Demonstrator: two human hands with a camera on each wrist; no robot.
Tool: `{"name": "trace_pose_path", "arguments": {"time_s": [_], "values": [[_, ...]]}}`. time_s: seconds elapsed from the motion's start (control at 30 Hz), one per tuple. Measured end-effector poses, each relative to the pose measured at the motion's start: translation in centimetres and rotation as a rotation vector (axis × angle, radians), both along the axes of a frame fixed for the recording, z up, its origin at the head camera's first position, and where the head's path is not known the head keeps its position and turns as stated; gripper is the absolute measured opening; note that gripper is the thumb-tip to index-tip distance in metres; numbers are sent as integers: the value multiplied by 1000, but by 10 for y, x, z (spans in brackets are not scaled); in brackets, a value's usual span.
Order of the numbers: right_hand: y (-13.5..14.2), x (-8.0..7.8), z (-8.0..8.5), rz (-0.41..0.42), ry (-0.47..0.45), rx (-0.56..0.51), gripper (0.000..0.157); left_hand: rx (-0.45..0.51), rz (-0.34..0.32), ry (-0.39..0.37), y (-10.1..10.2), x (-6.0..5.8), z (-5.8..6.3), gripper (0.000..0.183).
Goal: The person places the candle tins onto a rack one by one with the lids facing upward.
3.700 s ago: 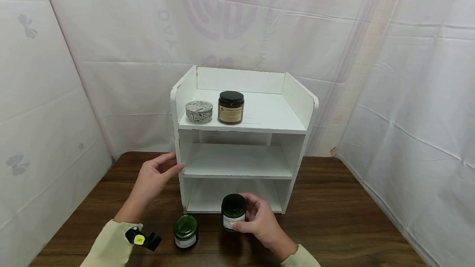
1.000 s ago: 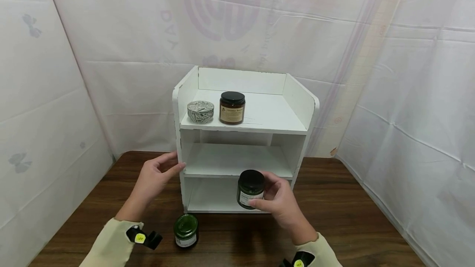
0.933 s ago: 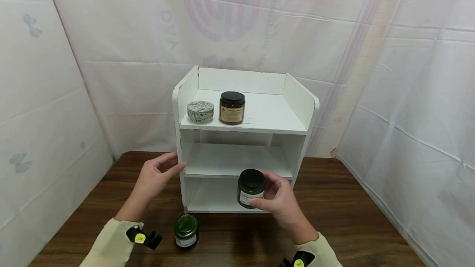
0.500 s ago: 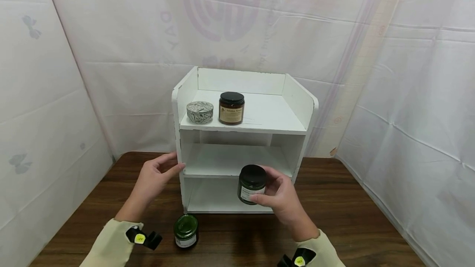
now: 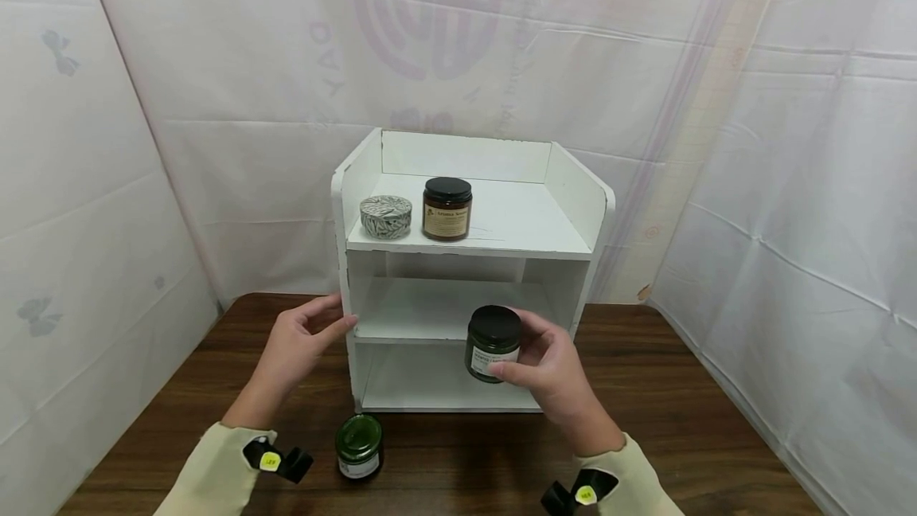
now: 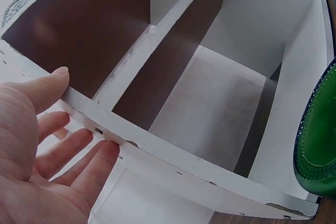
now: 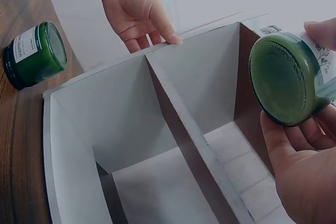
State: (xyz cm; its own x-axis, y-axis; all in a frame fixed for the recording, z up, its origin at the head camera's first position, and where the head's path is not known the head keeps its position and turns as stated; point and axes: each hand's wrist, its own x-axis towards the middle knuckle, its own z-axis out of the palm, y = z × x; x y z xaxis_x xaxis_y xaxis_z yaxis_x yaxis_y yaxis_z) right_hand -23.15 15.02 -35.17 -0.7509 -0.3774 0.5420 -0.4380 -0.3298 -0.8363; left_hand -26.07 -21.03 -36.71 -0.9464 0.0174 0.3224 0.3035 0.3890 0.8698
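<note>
My right hand (image 5: pixel 555 365) holds a green glass scented candle jar (image 5: pixel 493 345) with a black lid and white label, thumb at its front and fingers behind. It is upright, in front of the middle board of a small white shelf unit (image 5: pixel 430 310). In the right wrist view the jar's ribbed green base (image 7: pixel 278 80) faces the camera. My left hand (image 5: pixel 290 349) grips the unit's left side panel, the thumb on its front edge and the other fingers along its outer face. A second green candle jar (image 5: pixel 360 446) stands upside down on the table, left of centre.
On the top board stand a round patterned tin (image 5: pixel 385 217) and a brown candle jar (image 5: pixel 447 213) with a black lid. The unit sits on a dark wooden table (image 5: pixel 680 420). White sheeting (image 5: pixel 251 142) hangs behind and on both sides.
My right hand has lifted the candle jar from near the table, up and to the right, to about the middle board's level. My left hand keeps its hold on the side panel.
</note>
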Motion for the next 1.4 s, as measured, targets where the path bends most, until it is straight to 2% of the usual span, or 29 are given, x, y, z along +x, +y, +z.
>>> {"name": "trace_pose_path", "arguments": {"time_s": [0.4,0.77,1.4], "values": [[3,-1,17,-45,-8,45,57,-2,0,2,0,-1,-2,59],[8,-3,35,-83,3,68,55,8,1,-8,0,2,3,58],[10,-7,59,-69,42,108,57,0,6,-11,1,3,4,58]]}}
